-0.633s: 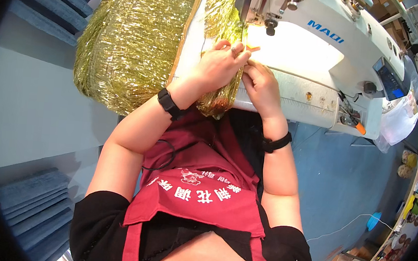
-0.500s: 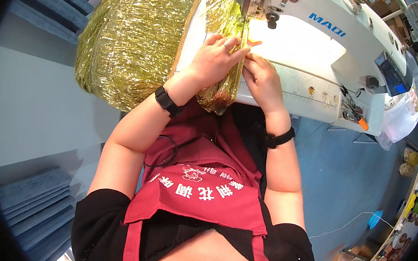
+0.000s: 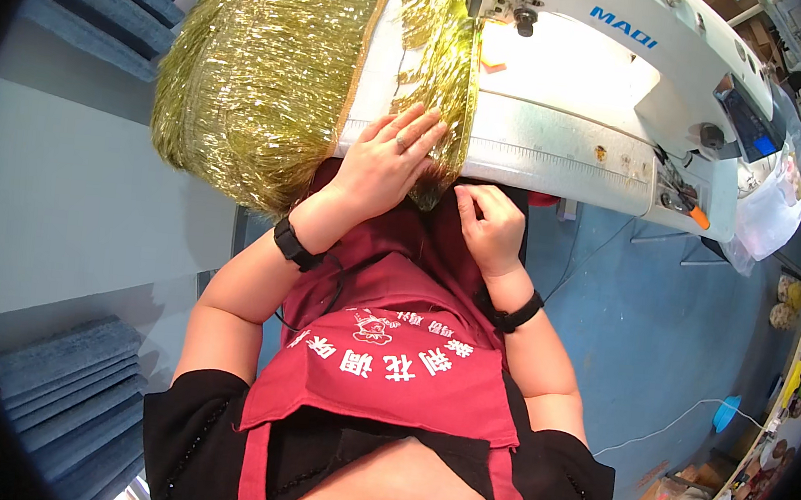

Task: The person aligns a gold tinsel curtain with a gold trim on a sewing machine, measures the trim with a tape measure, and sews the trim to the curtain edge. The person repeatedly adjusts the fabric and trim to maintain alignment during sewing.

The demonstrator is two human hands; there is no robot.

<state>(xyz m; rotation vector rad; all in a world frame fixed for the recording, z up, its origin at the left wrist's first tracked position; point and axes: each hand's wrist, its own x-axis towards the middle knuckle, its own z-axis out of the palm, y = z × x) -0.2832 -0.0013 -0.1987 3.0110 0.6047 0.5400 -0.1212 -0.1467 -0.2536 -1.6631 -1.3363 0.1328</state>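
Observation:
A strip of gold tinsel fringe (image 3: 433, 58) lies along the sewing machine bed, its near end hanging over the front edge. My left hand (image 3: 387, 161) rests on this strip, palm down and open, fingers stretched out over the strands. Just past the bed's front edge, beside the strip's lower end, is my right hand (image 3: 492, 231). Its fingers are curled, with thumb and forefinger together; whatever they pinch is hidden. At the far end, the strip's banded edge runs up to the head of the white sewing machine (image 3: 618, 45).
A thick bundle of gold tinsel fringe (image 3: 254, 75) fills the left of the work surface. Scissors with an orange handle (image 3: 697, 215) lie in a recess at the bed's right. A plastic bag (image 3: 773, 211) hangs beyond. Folded blue-grey cloth (image 3: 68, 402) lies lower left.
Both hands have moved toward me, away from the machine's head. My left hand has flattened onto the fringe, and my right hand has slid down past the bed's front edge.

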